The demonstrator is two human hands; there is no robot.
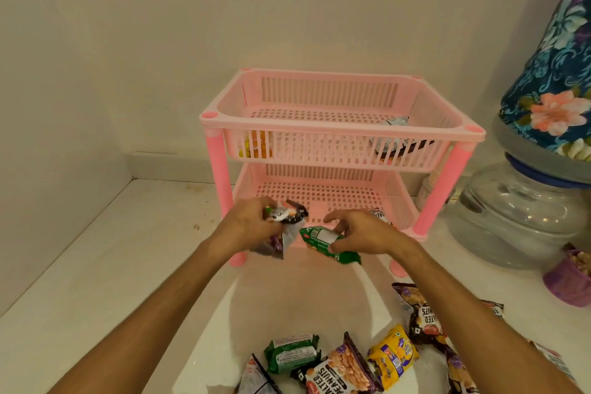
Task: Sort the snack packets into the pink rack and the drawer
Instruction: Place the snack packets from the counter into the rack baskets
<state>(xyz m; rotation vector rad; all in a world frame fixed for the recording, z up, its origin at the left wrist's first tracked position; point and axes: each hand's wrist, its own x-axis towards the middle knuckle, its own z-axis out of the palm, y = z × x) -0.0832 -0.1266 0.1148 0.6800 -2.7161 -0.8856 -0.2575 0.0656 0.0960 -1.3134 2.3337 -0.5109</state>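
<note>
A green packet (329, 245) is pinched in the right hand (361, 233), fingers clamped on it, just in front of the lower tier of the pink rack (342, 128). The left hand (252, 224) grips a bunch of dark packets (284, 217) at the same tier's front edge. 2 packets lie in the rack's upper tier. More packets (348, 361) lie on the white counter (96, 281), well in front of the rack. A glass jar (511, 217) stands right of the rack.

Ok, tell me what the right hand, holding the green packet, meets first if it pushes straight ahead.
Probably the bottom tier of the pink plastic rack: the right hand with its green foil packet points into that open shelf, where a dark salted-snack packet lies just beyond. Depth is unclear.
</note>
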